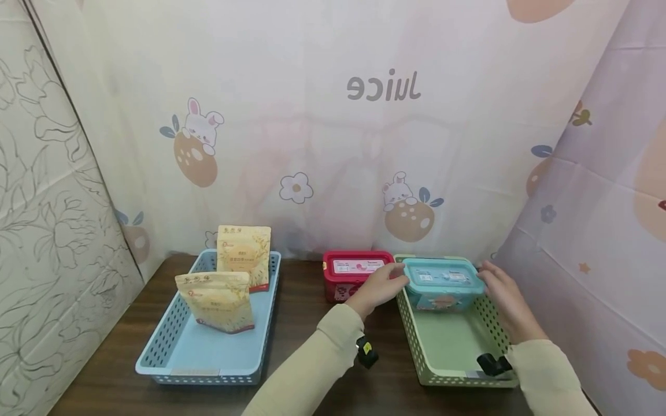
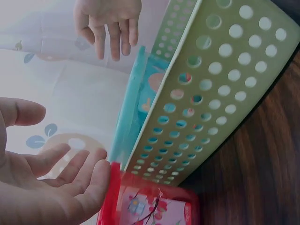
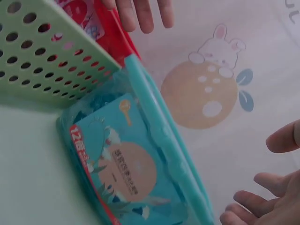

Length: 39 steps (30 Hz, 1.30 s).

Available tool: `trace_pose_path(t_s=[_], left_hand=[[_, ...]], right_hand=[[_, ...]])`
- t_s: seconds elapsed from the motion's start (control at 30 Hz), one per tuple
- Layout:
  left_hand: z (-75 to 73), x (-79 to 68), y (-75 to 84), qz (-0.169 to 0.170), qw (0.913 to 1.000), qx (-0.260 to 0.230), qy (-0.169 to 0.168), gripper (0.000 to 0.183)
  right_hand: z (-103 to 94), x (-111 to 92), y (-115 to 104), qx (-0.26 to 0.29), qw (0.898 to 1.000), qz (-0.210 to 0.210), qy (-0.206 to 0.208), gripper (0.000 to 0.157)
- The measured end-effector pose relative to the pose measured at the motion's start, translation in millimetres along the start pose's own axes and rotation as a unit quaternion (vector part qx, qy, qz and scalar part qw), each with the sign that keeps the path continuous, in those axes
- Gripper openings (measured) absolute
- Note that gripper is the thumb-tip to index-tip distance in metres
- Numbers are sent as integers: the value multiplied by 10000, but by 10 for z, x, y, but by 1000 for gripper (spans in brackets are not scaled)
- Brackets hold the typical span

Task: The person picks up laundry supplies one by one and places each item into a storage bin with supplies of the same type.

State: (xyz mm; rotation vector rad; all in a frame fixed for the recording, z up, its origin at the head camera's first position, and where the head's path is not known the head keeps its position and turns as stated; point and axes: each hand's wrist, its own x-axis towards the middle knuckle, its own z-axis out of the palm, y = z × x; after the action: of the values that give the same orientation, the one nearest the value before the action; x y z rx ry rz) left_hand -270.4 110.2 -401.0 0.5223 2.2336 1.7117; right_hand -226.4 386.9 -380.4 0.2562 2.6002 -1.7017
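A teal lidded plastic box [image 1: 444, 280] sits inside the back end of the green perforated basket [image 1: 411, 335]. My left hand [image 1: 378, 286] is at the box's left side, over the basket's rim and beside a red lidded box [image 1: 335, 283]. On the other side, my right hand [image 1: 507, 300] hovers by the teal box's right edge. Both wrist views show the hands with loosely bent, spread fingers and nothing held: the left hand [image 2: 56, 173] is above the red box [image 2: 154, 201], and the right hand [image 3: 272, 192] stands apart from the teal box [image 3: 126, 164].
To the left stands a blue perforated basket [image 1: 179, 364] with two yellow pouches, one upright at the back [image 1: 244, 254] and one leaning in front [image 1: 218, 303]. Everything rests on a dark wooden table [image 1: 296, 323]. A printed curtain [image 1: 312, 144] hangs behind it.
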Motion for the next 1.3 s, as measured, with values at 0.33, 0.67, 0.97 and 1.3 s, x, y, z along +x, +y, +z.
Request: trace_pose_path(t_s=[0.33,0.67,0.97,1.3], left_hand=[[-240,-17,-6,-163,9995,41,272,51],[-593,-50,-61,-425,9969,155,642,50],[-857,-77,-177,-687,9936,102,888,49],[-1083,-102,-242,-576,9931,-125,1010,50]], right_hand=[[258,27,-149,-160,9975,-524,-450,68],[524,144,-311,-150,9928,-683,-970,66],[774,216,-442,-242,9904,-433,-1290,65],[913,302,-546,-363,9875,-469,-1462,66]])
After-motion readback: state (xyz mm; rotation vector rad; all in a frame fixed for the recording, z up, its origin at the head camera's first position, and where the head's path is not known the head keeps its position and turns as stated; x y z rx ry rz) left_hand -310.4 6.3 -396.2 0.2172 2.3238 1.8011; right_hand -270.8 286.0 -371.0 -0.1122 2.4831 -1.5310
